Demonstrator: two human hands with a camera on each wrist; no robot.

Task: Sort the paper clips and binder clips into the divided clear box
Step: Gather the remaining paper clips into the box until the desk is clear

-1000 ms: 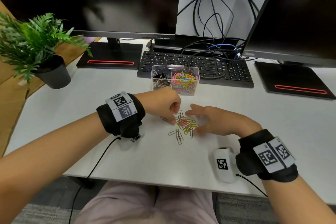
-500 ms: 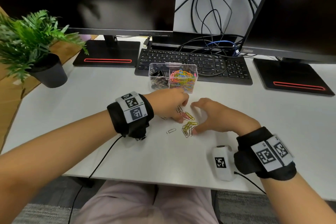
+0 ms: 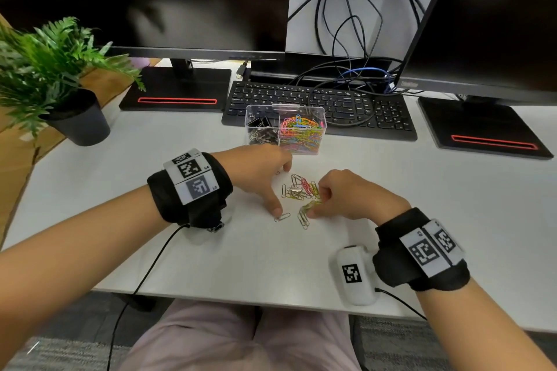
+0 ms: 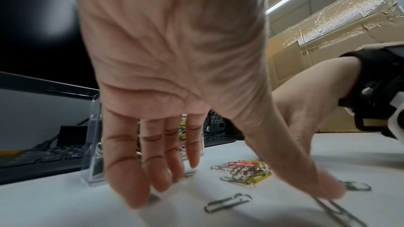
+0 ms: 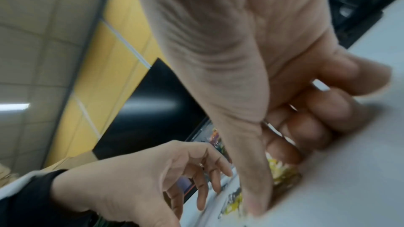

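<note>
Head view: at frame centre loose paper clips (image 3: 301, 191) lie on the desk (image 3: 180, 250), below the clear box (image 3: 286, 129) already holding clips. The left hand (image 3: 259, 172) spreads, thumb pressing one silver clip (image 3: 282, 217). The right hand (image 3: 346, 196) curls onto yellow clips (image 3: 310, 206).

Left wrist view: fingers (image 4: 153, 153) straight, nothing held.

Right wrist view: blurred fingers (image 5: 306, 127) bunch round the yellow clips at lower right.

Gathering is the step in hand; next comes lifting the handful into the coloured compartment.
</note>
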